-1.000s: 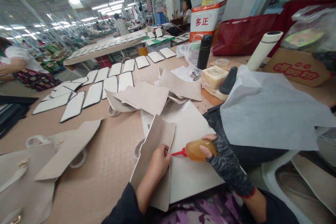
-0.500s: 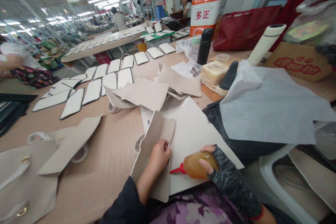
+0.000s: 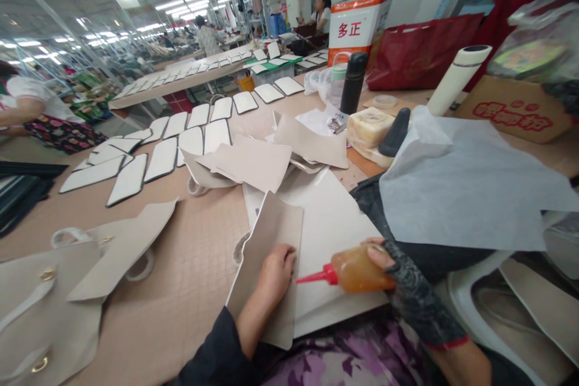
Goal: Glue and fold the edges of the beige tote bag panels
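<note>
My left hand [image 3: 277, 271] lies on a beige leather-like bag panel [image 3: 281, 223], its fingers curled together at the panel's right edge. The panel is folded, with a handle loop at its left side. In my right hand [image 3: 384, 256], which wears a dark fingerless sleeve, is a squeeze bottle [image 3: 357, 268] of amber liquid. Its red nozzle points left, with the tip close to the panel's edge by my left hand; I cannot tell whether it touches. A pale flat sheet [image 3: 332, 223] lies beneath, partly covered by the panel.
More beige bag pieces [image 3: 253, 160] are piled ahead, and others with handles [image 3: 49, 289] lie at left. Dark-edged white panels [image 3: 160, 160] stand in rows behind. A yellowish block [image 3: 368, 126], a black flask [image 3: 353, 84] and a tin [image 3: 350, 27] are at the right. White paper [image 3: 461, 187] covers the near right.
My right hand has moved right and slightly up with the bottle, which now lies more level. The fingers of my left hand have shifted slightly along the panel's edge.
</note>
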Action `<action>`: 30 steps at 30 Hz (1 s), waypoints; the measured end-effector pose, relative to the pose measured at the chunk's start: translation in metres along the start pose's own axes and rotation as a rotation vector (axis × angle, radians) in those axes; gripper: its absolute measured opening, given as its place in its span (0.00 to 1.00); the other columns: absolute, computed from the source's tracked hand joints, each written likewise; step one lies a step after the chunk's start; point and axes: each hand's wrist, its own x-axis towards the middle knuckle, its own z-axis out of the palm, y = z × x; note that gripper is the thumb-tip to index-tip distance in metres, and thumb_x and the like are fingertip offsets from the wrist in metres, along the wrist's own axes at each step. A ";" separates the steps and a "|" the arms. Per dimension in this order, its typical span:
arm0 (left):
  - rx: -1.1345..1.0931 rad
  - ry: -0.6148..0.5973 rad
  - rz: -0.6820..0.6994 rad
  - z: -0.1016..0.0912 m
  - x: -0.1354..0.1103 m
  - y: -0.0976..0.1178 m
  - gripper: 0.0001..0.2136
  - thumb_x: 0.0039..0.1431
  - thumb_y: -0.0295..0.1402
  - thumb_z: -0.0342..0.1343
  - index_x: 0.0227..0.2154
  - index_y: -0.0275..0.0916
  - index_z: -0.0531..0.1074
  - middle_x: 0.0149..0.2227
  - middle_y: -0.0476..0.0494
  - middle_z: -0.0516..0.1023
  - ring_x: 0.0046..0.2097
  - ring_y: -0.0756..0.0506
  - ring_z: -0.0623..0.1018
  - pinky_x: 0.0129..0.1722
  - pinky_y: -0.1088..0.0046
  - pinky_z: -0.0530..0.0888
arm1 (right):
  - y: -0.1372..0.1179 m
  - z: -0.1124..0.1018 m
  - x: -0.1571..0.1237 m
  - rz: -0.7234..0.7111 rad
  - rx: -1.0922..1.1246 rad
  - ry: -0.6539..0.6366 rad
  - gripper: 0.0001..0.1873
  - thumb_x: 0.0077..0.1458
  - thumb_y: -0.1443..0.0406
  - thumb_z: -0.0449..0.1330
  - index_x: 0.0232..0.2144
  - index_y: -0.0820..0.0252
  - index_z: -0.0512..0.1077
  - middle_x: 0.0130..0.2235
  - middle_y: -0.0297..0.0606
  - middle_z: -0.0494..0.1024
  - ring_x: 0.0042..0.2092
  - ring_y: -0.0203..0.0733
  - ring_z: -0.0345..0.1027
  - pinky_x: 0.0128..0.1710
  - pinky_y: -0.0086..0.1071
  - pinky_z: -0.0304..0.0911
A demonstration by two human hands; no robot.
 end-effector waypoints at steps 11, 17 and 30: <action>0.498 -0.012 0.451 -0.015 -0.045 0.009 0.14 0.56 0.24 0.47 0.42 0.41 0.70 0.45 0.45 0.74 0.48 0.45 0.72 0.52 0.64 0.66 | 0.022 0.029 0.037 0.466 0.962 -0.280 0.15 0.43 0.60 0.59 0.36 0.58 0.71 0.33 0.41 0.76 0.32 0.42 0.68 0.22 0.29 0.62; 0.597 0.406 0.189 -0.074 -0.082 -0.012 0.25 0.53 0.32 0.52 0.55 0.35 0.58 0.55 0.33 0.65 0.58 0.37 0.62 0.53 0.56 0.65 | 0.032 0.027 0.031 0.496 1.020 -0.278 0.21 0.39 0.61 0.63 0.40 0.56 0.71 0.38 0.42 0.76 0.34 0.44 0.69 0.22 0.30 0.63; 0.023 0.444 -0.119 -0.200 -0.090 -0.001 0.16 0.56 0.45 0.46 0.31 0.39 0.72 0.30 0.47 0.77 0.34 0.46 0.75 0.35 0.75 0.71 | 0.069 0.026 0.066 0.522 0.722 -0.529 0.16 0.44 0.50 0.58 0.28 0.53 0.73 0.24 0.41 0.74 0.22 0.43 0.66 0.15 0.32 0.56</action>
